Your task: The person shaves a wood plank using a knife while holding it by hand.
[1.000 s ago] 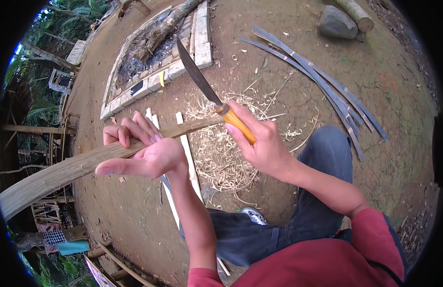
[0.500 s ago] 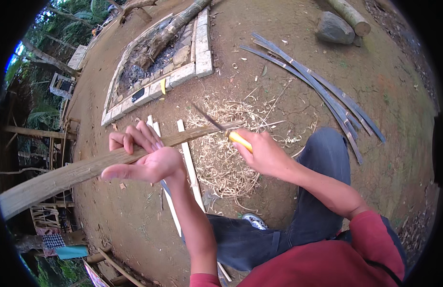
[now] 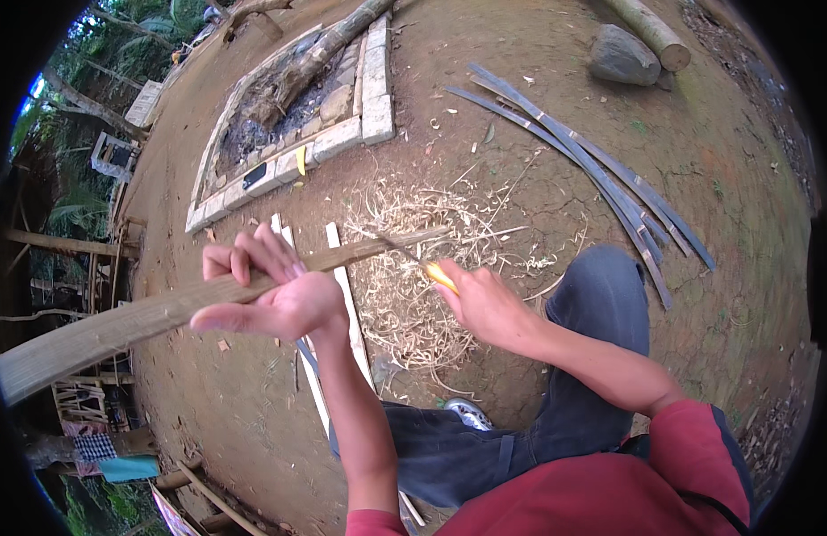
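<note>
My left hand (image 3: 266, 290) steadies a long flat bamboo slat (image 3: 119, 326), palm up with fingers curled over its top edge. The slat runs from the lower left up to its tip near the middle. My right hand (image 3: 485, 304) grips a knife with a yellow handle (image 3: 438, 275); its dark blade (image 3: 397, 252) lies against the slat close to the tip. A heap of pale bamboo shavings (image 3: 413, 304) lies on the dirt under both hands.
White split strips (image 3: 346, 295) lie on the ground below the slat. Several dark bamboo strips (image 3: 592, 170) lie to the right. A stone-edged fire pit (image 3: 342, 134) with a log sits ahead, a rock (image 3: 621, 55) far right. My knee in dark trousers (image 3: 601, 295) is at right.
The knife, raised blade-up a second ago, has come down onto the slat near its tip. My right hand dropped lower with it; my left hand kept its hold.
</note>
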